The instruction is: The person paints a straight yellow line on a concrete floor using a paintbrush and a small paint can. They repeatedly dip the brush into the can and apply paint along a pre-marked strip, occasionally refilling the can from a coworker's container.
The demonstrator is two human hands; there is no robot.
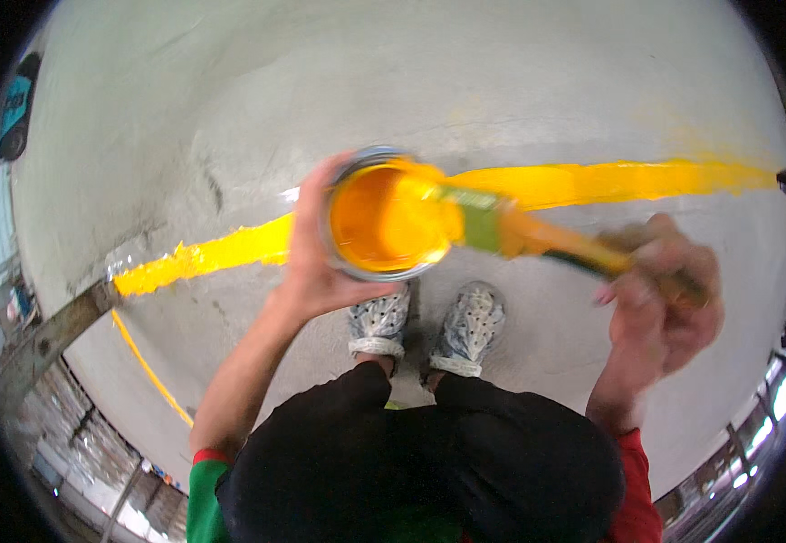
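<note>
My left hand [310, 244] is wrapped round the side of a round metal paint can [342, 262], its mouth facing up and yellow paint [361, 217] coating the inside. In my right hand [665, 299] is a paintbrush [538, 233] with an orange handle and a green ferrule. Its bristles, covered in yellow, lie over the can's right rim; whether they touch it I cannot tell. The brush and right hand are smeared by motion. Behind the can, a wide yellow painted stripe [583, 184] runs across the floor, partly hidden by can and brush.
My feet in pale clogs [470, 321] stand on the grey concrete floor [465, 72], just on the near side of the stripe. A thin yellow line [150, 366] and a metal beam [53, 335] are at the left. A teal wheeled object [14, 113] sits at the far left.
</note>
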